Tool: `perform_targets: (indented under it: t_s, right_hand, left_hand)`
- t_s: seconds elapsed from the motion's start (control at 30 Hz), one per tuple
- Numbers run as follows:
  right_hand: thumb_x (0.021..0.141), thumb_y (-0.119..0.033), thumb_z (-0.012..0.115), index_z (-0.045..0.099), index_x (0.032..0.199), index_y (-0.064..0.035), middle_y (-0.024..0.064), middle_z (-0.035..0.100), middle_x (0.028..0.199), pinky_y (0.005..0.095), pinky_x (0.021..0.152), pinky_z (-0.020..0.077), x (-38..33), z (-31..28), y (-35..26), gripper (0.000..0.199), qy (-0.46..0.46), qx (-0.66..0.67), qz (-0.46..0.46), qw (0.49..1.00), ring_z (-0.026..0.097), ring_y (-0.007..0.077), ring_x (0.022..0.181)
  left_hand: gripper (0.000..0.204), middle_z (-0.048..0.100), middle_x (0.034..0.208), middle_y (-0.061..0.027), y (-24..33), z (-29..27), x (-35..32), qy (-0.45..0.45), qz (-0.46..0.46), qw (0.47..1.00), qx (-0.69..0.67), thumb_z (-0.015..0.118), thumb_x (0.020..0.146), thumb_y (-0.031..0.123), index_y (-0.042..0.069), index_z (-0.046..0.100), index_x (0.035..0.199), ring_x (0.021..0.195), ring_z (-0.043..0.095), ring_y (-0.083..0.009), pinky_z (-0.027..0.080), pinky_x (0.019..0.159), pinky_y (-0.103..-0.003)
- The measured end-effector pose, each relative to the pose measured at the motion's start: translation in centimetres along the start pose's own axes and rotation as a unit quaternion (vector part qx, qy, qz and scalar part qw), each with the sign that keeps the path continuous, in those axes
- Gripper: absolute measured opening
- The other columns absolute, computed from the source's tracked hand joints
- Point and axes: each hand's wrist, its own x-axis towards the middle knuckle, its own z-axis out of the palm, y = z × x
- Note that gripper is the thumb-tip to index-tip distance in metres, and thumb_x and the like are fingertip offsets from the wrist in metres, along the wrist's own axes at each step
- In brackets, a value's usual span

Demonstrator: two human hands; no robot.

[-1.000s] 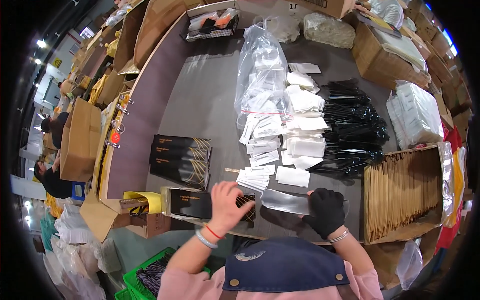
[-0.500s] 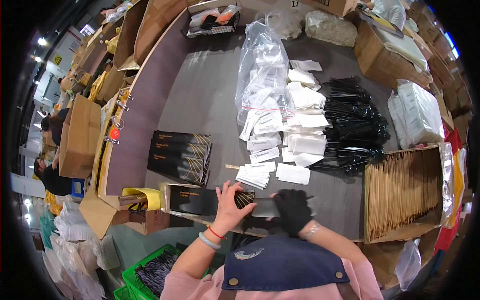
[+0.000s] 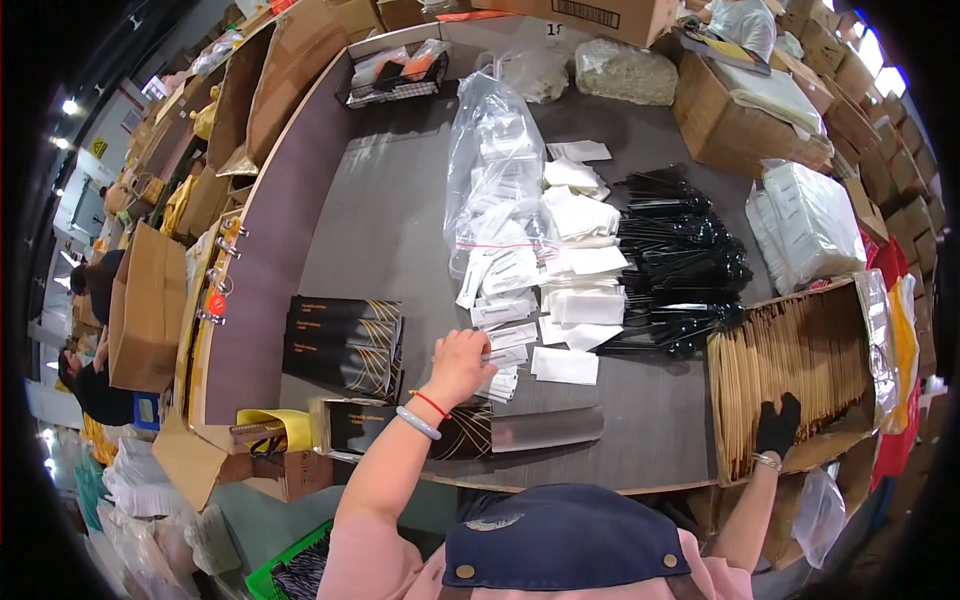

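Note:
My bare left hand (image 3: 462,362), fingers curled down, is closed at the small white paper packets (image 3: 508,335) in the middle of the table. Its fingertips are partly hidden. My right hand (image 3: 777,426), in a black glove, is at the near side of a carton, two fingers apart against the thin tan pieces (image 3: 800,365) packed upright in it. Under my left wrist lies a black sleeve with gold lines (image 3: 462,432), a glossy grey strip (image 3: 548,428) reaching out from its right end. More black sleeves (image 3: 340,345) lie in a stack to the left.
Folded white napkins (image 3: 585,262) lie beside black wrapped cutlery (image 3: 680,260). A clear bag (image 3: 495,165) of white packets lies farther back. A wire basket (image 3: 398,80) and a brown carton (image 3: 735,115) stand at the back. A purple-grey side panel (image 3: 270,240) borders the left.
My left hand has gone from the black sleeve up to the white packets. My right hand has left the grey strip and swung right to the carton. The view has shifted.

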Motion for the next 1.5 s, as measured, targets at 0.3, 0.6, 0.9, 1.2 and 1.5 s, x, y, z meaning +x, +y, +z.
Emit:
perform_targets:
  t_s: [0.3, 0.6, 0.9, 1.2, 1.5]
  right_hand:
    - [0.085, -0.011, 0.061, 0.058, 0.102, 0.0035, 0.0179, 0.060, 0.102, 0.0418, 0.087, 0.0465, 0.3, -0.5, 0.8, 0.023, -0.155, -0.028, 0.043, 0.987, 0.058, 0.0340, 0.098]
    - [0.089, -0.007, 0.052, 0.054, 0.100, 0.0019, 0.0205, 0.056, 0.099, 0.0459, 0.083, 0.0430, -1.5, 1.6, 5.2, 0.015, 0.020, -0.086, 0.006, 0.996, 0.052, 0.0403, 0.094]
    - [0.096, -0.012, 0.044, 0.039, 0.140, 0.0053, 0.0232, 0.038, 0.147, 0.0362, 0.114, 0.0278, 1.0, -2.5, -2.6, 0.048, -0.285, -0.193, 0.164, 0.925, 0.035, 0.0353, 0.137]
    - [0.072, -0.008, 0.072, 0.068, 0.097, -0.0120, 0.0086, 0.063, 0.088, 0.0393, 0.074, 0.0506, -1.4, 2.4, -20.8, 0.026, -0.185, 0.122, -0.296, 0.929, 0.062, 0.0300, 0.087]
    - [0.069, -0.008, 0.072, 0.070, 0.086, -0.0144, 0.0068, 0.061, 0.083, 0.0393, 0.068, 0.0496, -0.1, 6.0, -20.2, 0.018, -0.172, 0.087, -0.393, 0.899, 0.060, 0.0274, 0.082]
  left_hand:
    - [0.026, 0.059, 0.083, -0.0096, 5.4, 2.5, 1.0, -0.017, 0.120, 0.987, -0.102, 0.076, 0.071, 0.012, 0.007, 0.062, 0.092, 0.083, 0.057, -0.0307, 0.046, 0.078, -0.041]
    - [0.036, 0.057, 0.086, -0.0088, 6.9, 3.4, 1.5, 0.010, 0.143, 0.989, -0.045, 0.079, 0.066, 0.012, 0.010, 0.058, 0.095, 0.088, 0.055, -0.0303, 0.043, 0.077, -0.042]
    - [0.029, 0.066, 0.083, -0.0129, 9.2, -1.6, -1.8, -0.188, -0.001, 0.934, -0.304, 0.076, 0.075, 0.014, 0.001, 0.058, 0.093, 0.079, 0.064, -0.0325, 0.051, 0.069, -0.036]
    - [0.039, 0.058, 0.104, 0.0001, 8.1, 0.2, -8.6, -0.036, 0.189, 0.981, 0.019, 0.077, 0.070, 0.022, 0.016, 0.064, 0.106, 0.096, 0.053, -0.0219, 0.040, 0.079, -0.038]
    - [0.042, 0.055, 0.120, 0.0010, 7.9, -0.1, -12.4, -0.021, 0.187, 0.974, 0.126, 0.065, 0.075, 0.019, 0.009, 0.062, 0.115, 0.097, 0.050, -0.0204, 0.038, 0.079, -0.035]
